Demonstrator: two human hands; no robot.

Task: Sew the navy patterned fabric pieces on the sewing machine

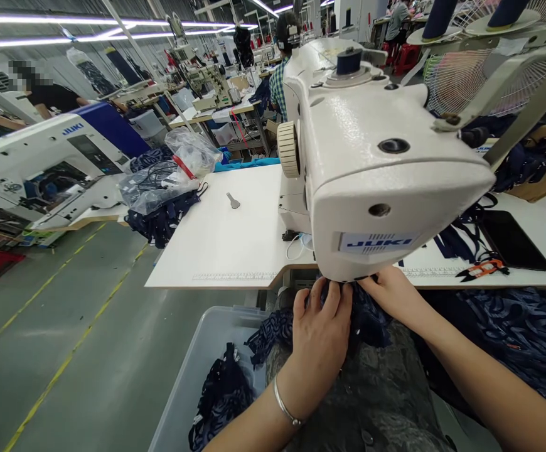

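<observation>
just below the machine (395, 188), cloth (369, 323) bunches against both hands, neither nearer; left hand (324, 320) grasps it, fingers curled; right hand's (388, 290) fingertips are hidden, grip cannot be told.

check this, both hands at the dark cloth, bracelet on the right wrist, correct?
Not quite: the head view shows the bracelet on the left wrist, not the right. The left hand and right hand are at the dark cloth, as you say.
</observation>
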